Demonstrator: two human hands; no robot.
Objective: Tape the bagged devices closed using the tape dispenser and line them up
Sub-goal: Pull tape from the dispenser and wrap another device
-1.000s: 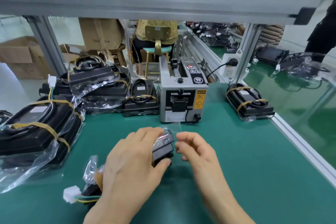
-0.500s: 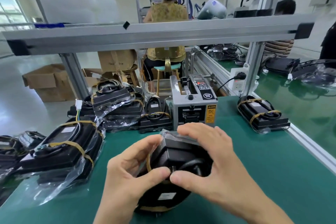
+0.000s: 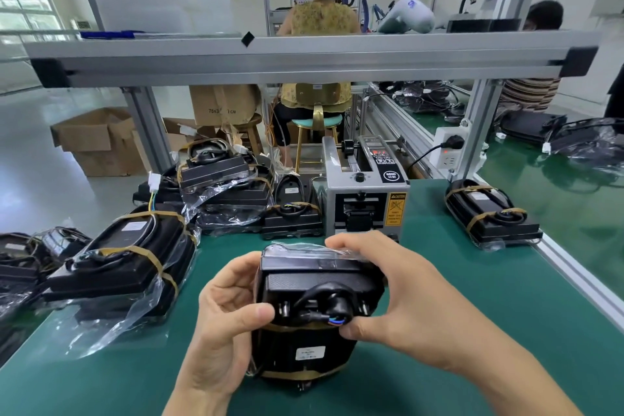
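Above the green mat we see the left hand (image 3: 225, 321) and right hand (image 3: 398, 300) curled around a black bagged device (image 3: 314, 307), its long axis running away from us, folded clear-bag end toward the grey tape dispenser (image 3: 363, 194) beyond.

Single head-worn wide-angle view, looking fwd and down across the green-matted work table (image 3: 472, 331). Nearest, low centre: left hand (image 3: 223, 324) and right hand (image 3: 401, 300), close to lens. Mid-distance: grey box-shaped tape dispenser (image 3: 364, 199). Horizontal aluminium frame rail (image 3: 304, 57) crosses upper field; room bkgd beyond. No 2nd view, so no overlap.
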